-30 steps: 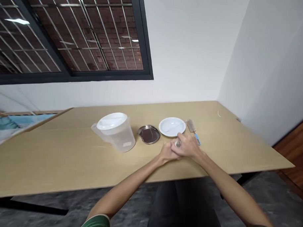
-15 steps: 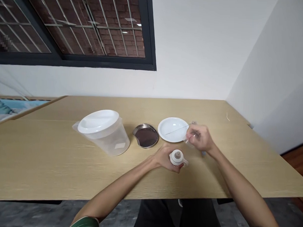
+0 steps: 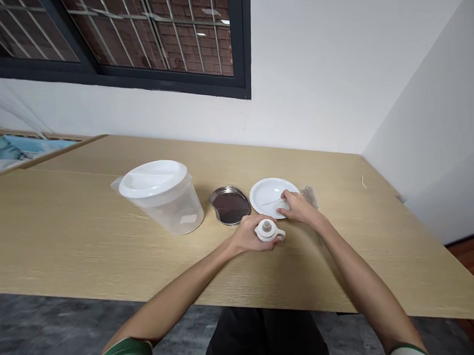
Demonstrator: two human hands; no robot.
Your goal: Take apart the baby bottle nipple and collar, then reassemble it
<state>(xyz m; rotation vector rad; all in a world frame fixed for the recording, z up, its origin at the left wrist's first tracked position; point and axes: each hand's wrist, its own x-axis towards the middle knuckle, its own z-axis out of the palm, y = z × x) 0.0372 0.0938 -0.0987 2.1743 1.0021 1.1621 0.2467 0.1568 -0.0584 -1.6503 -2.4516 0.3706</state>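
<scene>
My left hand (image 3: 248, 234) is wrapped round a white squeeze bottle (image 3: 267, 229), held upright, with a short nozzle on top and a loop-shaped part at its right side. Its lower part is hidden by the hand. My right hand (image 3: 296, 206) reaches over the right rim of a white plate (image 3: 264, 190). Its thumb and index finger are apart, close round a thin clear rod (image 3: 273, 202) lying across the plate. The hand hides the rod's right end. A crumpled clear plastic wrapper (image 3: 310, 194) lies just beyond that hand.
A kidney-shaped steel tray (image 3: 231, 206) with a dark inside sits left of the plate. Further left stands a large translucent bucket (image 3: 177, 211) with a white lid. A thin pale strip (image 3: 363, 182) lies far right on the wooden table (image 3: 102, 245). A wall borders the back.
My right hand has moved left and down onto the plate's edge, its fingers now apart. The clear wrapper now lies right of the plate. The view has shifted slightly; my left hand keeps the bottle.
</scene>
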